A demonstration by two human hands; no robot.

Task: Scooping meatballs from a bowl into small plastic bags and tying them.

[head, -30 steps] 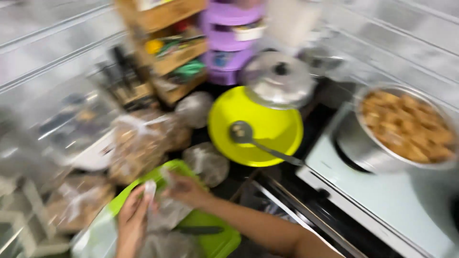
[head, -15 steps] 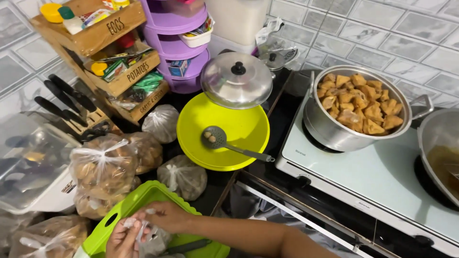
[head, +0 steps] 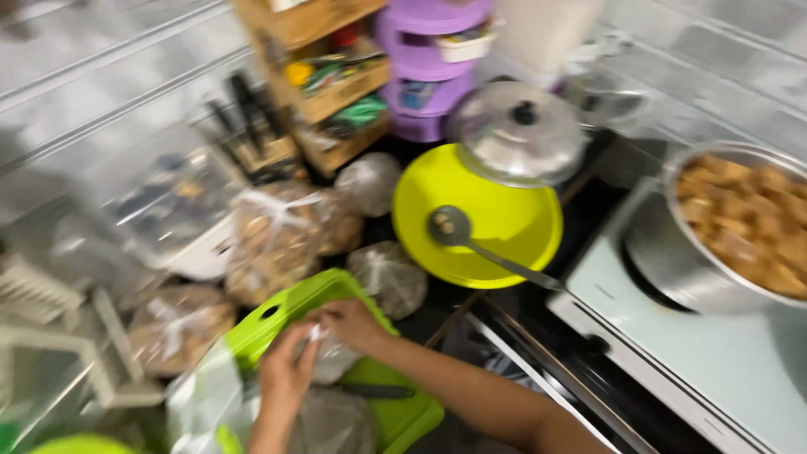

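1. The left hand (head: 286, 374) and right hand (head: 353, 324) meet over a green board (head: 311, 303), both pinching the white knot of a clear bag (head: 332, 361) between them.
2. The bag lies on the board, just under the hands.
3. A dark knife (head: 374, 391) lies on the board just below the right hand.
4. Beyond the right hand sits another tied bag (head: 388, 277), then a yellow plate (head: 496, 219) with a spoon (head: 454, 229).
5. A pot (head: 740, 227) of fried pieces stands well off to the right.
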